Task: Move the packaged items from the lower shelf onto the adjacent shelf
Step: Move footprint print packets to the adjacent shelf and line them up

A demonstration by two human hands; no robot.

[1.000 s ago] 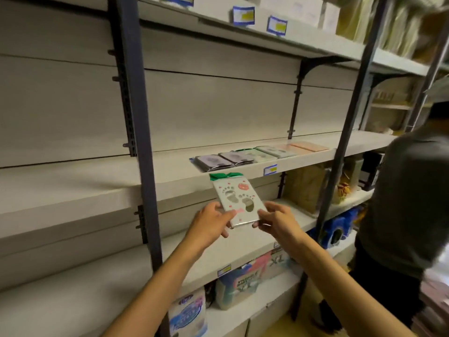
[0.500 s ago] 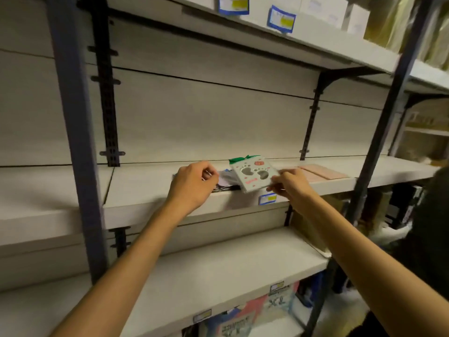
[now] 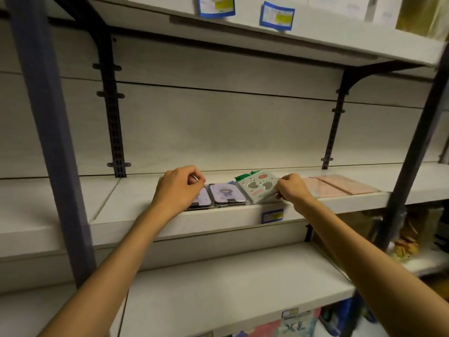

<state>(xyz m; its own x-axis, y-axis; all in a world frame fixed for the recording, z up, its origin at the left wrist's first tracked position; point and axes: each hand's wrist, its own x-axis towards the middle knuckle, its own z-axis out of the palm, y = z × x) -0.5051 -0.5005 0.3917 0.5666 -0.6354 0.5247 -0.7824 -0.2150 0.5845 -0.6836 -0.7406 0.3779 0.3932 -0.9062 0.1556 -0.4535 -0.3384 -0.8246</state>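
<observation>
The person's right hand pinched the near right corner of a grey packet printed with paw marks, its green header pointing toward the back wall. The packet sat tilted, its left edge overlapping the neighbouring lilac packet, so it looked as though it was being slotted into the row rather than dropped; holding it by one corner probably let the hand steer the angle without covering the spot it was meant to fill.

The left hand lay on the far left packet of the row, fingers curled around something at its upper edge, apparently to steady the row against the incoming packet, though what exactly the fingertips pinched could not be made out.

All the packets lay flat in a line along the front edge of the middle shelf, with two pink packets to the right of the grey one. The shelf below showed no packets in the visible stretch, which suggested the transfer was close to done.
</observation>
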